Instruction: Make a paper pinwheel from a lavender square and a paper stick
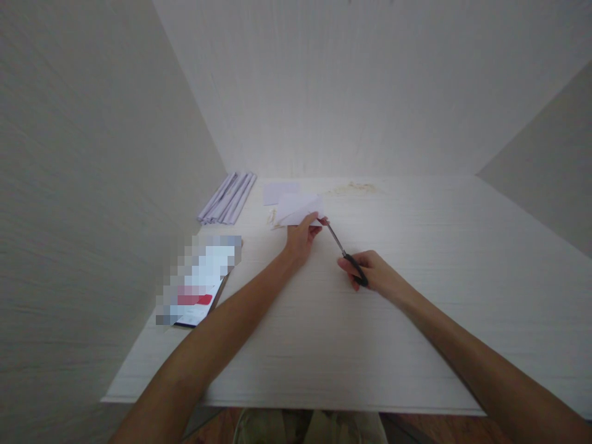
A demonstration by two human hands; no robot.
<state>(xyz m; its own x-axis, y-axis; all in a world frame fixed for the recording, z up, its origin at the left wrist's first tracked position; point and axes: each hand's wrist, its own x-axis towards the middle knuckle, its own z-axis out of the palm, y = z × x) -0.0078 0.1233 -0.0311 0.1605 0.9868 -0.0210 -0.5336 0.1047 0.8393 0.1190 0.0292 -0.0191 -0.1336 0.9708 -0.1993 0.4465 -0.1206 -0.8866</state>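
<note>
My left hand [303,235] pinches the near right edge of a white sheet of paper [298,206], thumb on top and fingers below. In my right hand [363,268] is a pair of scissors [337,237] with black handles, my fingers closed round them. Their blades point up and left, and the tips reach the paper's right corner beside my left fingertips. Whether the blades are apart there is too small to tell. Just behind the held sheet lies another pale paper piece [277,191], partly covered by it.
Several rolled or folded paper strips [227,198] lie at the back left of the white table [416,320]. A lit phone [203,280], partly blurred, rests near the left wall. A brownish smudge or scatter [356,188] shows near the back wall. Walls enclose the left, back and right.
</note>
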